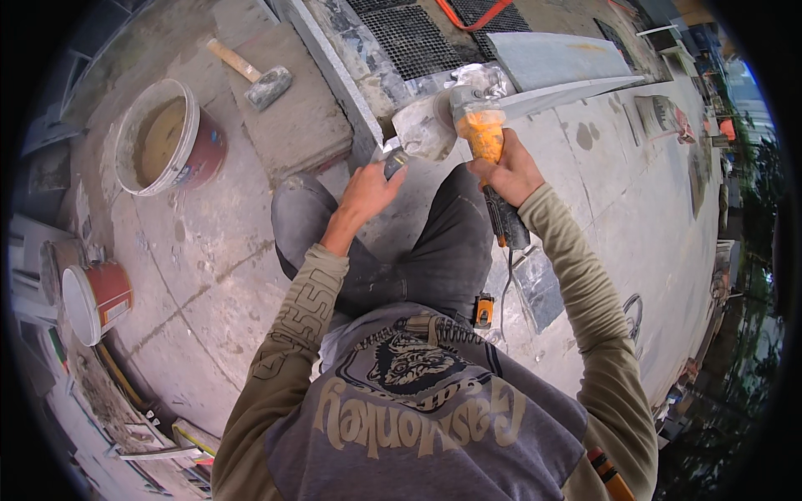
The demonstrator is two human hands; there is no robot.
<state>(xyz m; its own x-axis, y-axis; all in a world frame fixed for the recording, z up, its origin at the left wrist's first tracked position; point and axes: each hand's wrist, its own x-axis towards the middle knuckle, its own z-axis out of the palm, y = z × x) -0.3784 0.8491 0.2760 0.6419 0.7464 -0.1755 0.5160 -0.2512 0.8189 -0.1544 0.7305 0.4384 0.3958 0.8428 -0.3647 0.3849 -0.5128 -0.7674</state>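
Observation:
My right hand [511, 169] is wrapped round the body of an orange and black angle grinder [481, 134]. Its metal head and disc point away from me, close to a dusty, light-coloured sheet [426, 129]. From the grinder's rear end a dark cord runs down past my right leg. Between the fingers of my left hand [370, 194] is a small dark grey piece with a yellowish mark [396, 164], whose kind I cannot make out. This hand is beside the near end of a long grey stone strip [330, 71], left of the grinder.
A rubber mallet [266, 87] lies on a stone slab [292, 117] at the left, near a bucket of murky water [190, 138]. Black grid mats [409, 40] and grey stone pieces [560, 63] lie ahead. A red bucket [109, 292] lies lower left; an orange tape measure [483, 310] is by my hip.

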